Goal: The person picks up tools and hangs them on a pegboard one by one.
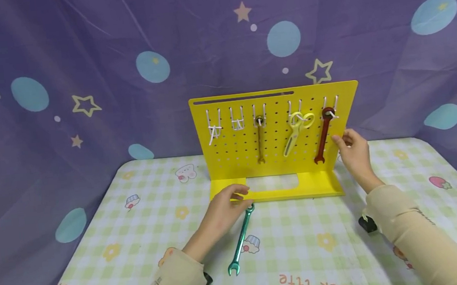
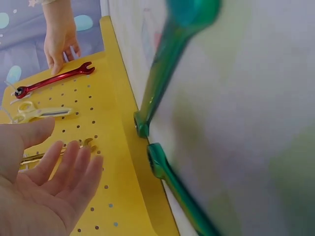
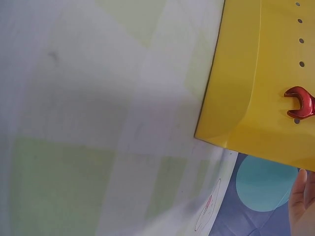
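Observation:
My left hand [image 1: 226, 209] has relaxed, parted fingers beside the ring end of a green wrench [image 1: 243, 238], which lies on the table in front of the pegboard. Nothing shows between those fingers in the left wrist view, where two green wrench lengths [image 2: 165, 73] appear beside the board's base. At the yellow pegboard's [image 1: 230, 165] right edge, my right hand [image 1: 354, 154] pinches the panel, thumb on the front. A red wrench [image 1: 324, 138] hangs close by the thumb. Yellow scissors [image 1: 293, 140] and a gold wrench [image 1: 261, 144] hang farther left.
Two white hooks [image 1: 214, 132] at the board's left bear no tools. The pegboard's base [image 1: 319, 188] rests on a checked tablecloth [image 1: 295, 237]. Behind the table hangs a purple curtain [image 1: 210, 38] with stars and blue ovals.

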`<state>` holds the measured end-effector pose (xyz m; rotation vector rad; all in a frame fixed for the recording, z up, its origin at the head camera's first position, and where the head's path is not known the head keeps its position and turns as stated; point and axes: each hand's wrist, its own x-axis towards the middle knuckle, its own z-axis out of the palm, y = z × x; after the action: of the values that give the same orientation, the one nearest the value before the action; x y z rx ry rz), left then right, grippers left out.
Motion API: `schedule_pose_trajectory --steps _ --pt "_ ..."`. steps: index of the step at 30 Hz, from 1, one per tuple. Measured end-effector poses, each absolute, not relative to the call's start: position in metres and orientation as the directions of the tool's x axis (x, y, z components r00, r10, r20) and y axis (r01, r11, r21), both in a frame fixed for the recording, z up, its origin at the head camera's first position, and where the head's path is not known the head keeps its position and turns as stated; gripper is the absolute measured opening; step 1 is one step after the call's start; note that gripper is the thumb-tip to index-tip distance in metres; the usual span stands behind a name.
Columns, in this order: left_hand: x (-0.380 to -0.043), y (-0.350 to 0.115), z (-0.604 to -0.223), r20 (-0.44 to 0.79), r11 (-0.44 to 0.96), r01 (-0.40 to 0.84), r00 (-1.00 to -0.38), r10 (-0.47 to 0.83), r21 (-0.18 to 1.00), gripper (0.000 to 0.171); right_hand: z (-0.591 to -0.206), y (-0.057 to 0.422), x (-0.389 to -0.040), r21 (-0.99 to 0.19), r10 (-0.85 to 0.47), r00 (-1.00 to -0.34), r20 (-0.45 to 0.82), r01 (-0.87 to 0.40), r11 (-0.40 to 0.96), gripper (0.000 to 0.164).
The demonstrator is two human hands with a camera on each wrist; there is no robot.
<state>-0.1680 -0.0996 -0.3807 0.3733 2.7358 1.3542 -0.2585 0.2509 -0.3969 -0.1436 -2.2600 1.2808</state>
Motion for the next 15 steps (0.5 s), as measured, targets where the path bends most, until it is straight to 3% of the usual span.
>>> schedule_pose_trajectory --steps 8,15 --pt "-0.153 -0.112 -0.392 -0.005 0.608 0.155 -0.968 0.253 0.779 0.026 -0.396 0.251 -0.257 -0.825 0.334 -0.863 0.379 -0.152 0.544 0.032" --pt "-0.146 -0.115 -0.4 -0.077 0.66 0.103 -0.968 0.237 0.744 0.031 -0.395 0.25 -0.256 -0.828 0.333 -0.866 0.372 -0.148 0.542 0.033"
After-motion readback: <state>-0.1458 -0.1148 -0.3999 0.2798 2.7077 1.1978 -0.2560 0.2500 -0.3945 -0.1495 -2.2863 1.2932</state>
